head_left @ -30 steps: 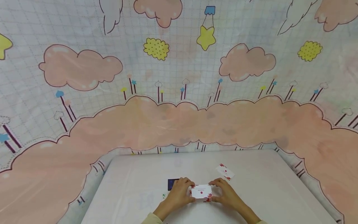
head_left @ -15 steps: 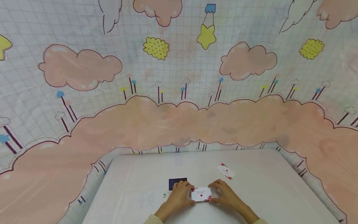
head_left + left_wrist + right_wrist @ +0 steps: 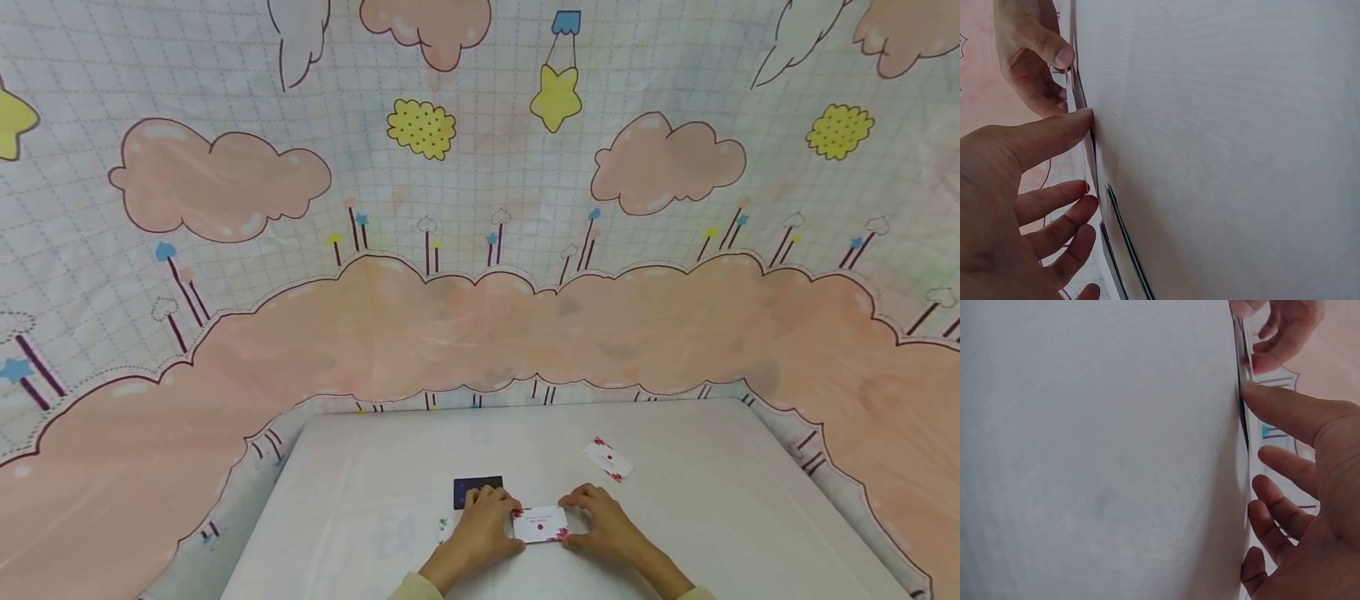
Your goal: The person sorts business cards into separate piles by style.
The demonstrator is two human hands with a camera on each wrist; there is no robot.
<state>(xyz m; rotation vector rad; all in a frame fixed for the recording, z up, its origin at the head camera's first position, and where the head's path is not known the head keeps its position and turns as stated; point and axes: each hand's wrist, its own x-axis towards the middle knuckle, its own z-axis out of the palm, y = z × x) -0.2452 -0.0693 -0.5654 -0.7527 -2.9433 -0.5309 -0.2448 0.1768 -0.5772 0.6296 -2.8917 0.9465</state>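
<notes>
A small white card (image 3: pixel 540 523) with a red dot and red flowered corners lies low over the white table (image 3: pixel 712 517). My left hand (image 3: pixel 504 518) grips its left end and my right hand (image 3: pixel 581 518) its right end. In the left wrist view the left hand (image 3: pixel 1085 153) has its thumb (image 3: pixel 1075 122) on the card's near edge (image 3: pixel 1089 156) and curled fingers at the far edge. In the right wrist view the right hand (image 3: pixel 1254 422) holds the card's thin edge (image 3: pixel 1242 344) the same way, thumb (image 3: pixel 1260 400) against it.
A dark card (image 3: pixel 477 488) lies just behind my left hand. A second white flowered card (image 3: pixel 608 459) lies to the back right. A tiny scrap (image 3: pixel 442 527) sits left of my left wrist. A cloud-patterned cloth (image 3: pixel 480 333) hangs behind the table.
Both hands and the card have sunk slightly toward the table and nearer to me. More of the dark card behind the left hand shows.
</notes>
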